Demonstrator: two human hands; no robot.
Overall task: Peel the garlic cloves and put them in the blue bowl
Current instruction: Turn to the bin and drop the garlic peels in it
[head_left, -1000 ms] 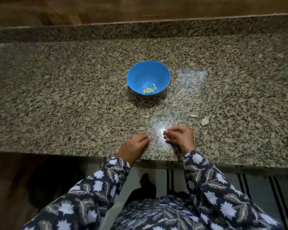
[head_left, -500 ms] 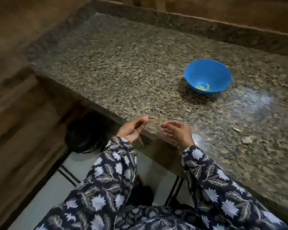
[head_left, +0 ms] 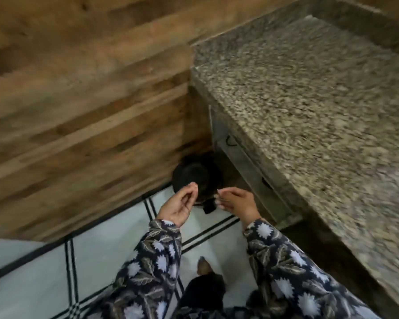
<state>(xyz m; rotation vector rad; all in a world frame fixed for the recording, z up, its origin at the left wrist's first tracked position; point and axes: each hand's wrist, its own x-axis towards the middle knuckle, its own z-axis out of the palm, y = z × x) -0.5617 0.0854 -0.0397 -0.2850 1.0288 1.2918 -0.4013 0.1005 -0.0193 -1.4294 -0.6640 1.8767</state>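
The blue bowl and the garlic cloves are out of view. My left hand [head_left: 180, 203] is held palm up, its fingertips bunched against the thumb, seemingly pinching garlic skins too small to make out. My right hand [head_left: 236, 202] is a short way to its right with loosely curled fingers, and nothing shows in it. Both hands hover above a black round bin [head_left: 194, 173] on the floor, left of the granite counter [head_left: 309, 100].
A wooden wall [head_left: 78, 88] fills the left and meets the counter's left end. A grey drawer front [head_left: 247, 166] runs under the counter edge. The floor is pale tile [head_left: 101, 261] with black lines. My foot [head_left: 204, 267] shows below the hands.
My view has swung left and down, from the counter and bowl to the floor bin. Both hands left the counter's front edge and now hang over the bin.
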